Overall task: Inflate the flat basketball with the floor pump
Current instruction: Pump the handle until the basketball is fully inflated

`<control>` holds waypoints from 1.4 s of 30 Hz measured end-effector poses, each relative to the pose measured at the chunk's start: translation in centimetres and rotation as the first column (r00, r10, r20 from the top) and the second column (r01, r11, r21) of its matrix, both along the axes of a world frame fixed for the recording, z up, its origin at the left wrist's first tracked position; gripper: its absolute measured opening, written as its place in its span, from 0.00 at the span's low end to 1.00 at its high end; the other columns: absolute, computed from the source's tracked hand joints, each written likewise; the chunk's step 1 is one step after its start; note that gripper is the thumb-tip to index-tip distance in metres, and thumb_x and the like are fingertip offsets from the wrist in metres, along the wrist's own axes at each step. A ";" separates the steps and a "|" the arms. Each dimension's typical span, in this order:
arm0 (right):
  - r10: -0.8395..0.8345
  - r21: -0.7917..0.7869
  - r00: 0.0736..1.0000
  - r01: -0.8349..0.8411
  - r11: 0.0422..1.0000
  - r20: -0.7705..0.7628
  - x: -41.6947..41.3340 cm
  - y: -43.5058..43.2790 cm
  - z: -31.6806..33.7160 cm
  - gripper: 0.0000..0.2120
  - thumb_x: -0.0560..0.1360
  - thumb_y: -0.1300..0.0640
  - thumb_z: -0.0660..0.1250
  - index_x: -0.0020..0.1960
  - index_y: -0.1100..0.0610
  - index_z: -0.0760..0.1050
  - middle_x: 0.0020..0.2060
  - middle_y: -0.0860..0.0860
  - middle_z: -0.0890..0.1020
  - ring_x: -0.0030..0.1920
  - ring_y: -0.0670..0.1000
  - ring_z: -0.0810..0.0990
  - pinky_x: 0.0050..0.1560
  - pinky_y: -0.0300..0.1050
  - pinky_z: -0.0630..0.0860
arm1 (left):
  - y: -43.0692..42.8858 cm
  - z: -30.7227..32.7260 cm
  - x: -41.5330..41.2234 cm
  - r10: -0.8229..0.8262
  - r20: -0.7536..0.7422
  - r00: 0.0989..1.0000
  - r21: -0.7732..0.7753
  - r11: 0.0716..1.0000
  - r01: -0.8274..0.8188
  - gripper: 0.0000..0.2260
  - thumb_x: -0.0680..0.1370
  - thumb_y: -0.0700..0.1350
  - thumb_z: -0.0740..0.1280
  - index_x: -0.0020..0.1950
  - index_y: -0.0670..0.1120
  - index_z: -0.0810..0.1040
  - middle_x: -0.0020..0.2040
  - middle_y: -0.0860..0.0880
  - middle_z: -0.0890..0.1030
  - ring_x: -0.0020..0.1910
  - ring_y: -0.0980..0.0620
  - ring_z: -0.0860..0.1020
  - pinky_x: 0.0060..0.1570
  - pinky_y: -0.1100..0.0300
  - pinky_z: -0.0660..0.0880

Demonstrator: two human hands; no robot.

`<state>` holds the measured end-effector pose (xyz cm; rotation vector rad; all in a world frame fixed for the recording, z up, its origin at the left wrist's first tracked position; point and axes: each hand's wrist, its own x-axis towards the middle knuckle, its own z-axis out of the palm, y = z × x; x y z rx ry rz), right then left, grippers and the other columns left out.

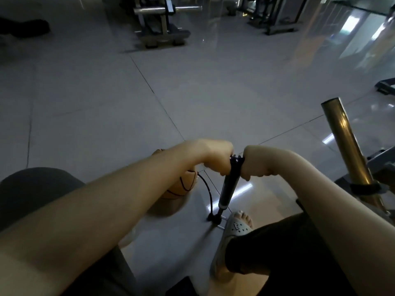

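A black floor pump (228,186) stands tilted on the tiled floor in the lower middle of the head view. My left hand (218,157) grips the left end of its T-handle and my right hand (254,163) grips the right end. The handle sits close to the top of the barrel. A black hose (208,191) curves from the pump's base up to an orange basketball (183,184), which lies on the floor just left of the pump, partly hidden behind my left forearm. My foot in a pale sandal (237,227) rests on the pump's wire foot bar.
A brass-coloured metal tube (346,146) rises at the right, fixed to a grey frame. Gym machines (160,22) stand at the far end of the floor. A dark round seat (34,189) is at lower left.
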<state>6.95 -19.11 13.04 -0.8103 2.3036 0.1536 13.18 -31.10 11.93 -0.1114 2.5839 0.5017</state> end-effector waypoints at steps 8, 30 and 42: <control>0.154 0.277 0.984 -0.124 0.953 -0.088 1.0 0.3 -13.6 0.05 0.74 0.61 0.63 0.39 0.56 0.71 0.33 0.50 0.74 0.34 0.51 0.74 0.43 0.44 0.74 | 2.3 -13.1 1.4 -0.005 -0.023 1.000 -0.128 0.992 0.002 0.02 0.75 0.42 0.65 0.45 0.48 0.73 0.36 0.50 0.74 0.38 0.44 0.75 0.35 0.58 0.71; 0.062 0.001 0.994 -0.062 0.998 -0.086 1.8 -0.2 -2.4 0.07 0.68 0.64 0.67 0.32 0.59 0.72 0.24 0.52 0.73 0.25 0.52 0.72 0.29 0.41 0.71 | 0.5 -3.3 0.8 0.006 0.013 1.000 -0.080 0.997 -0.005 0.04 0.75 0.39 0.68 0.41 0.44 0.77 0.33 0.48 0.74 0.30 0.50 0.72 0.29 0.60 0.67; -0.025 0.181 0.967 0.073 0.981 -0.255 2.2 0.2 -15.1 0.13 0.76 0.58 0.65 0.36 0.54 0.63 0.36 0.48 0.73 0.51 0.51 0.80 0.44 0.43 0.70 | 2.5 -14.5 1.4 0.023 -0.019 1.000 -0.144 0.989 -0.025 0.08 0.75 0.45 0.65 0.37 0.50 0.68 0.38 0.48 0.77 0.38 0.44 0.77 0.34 0.56 0.70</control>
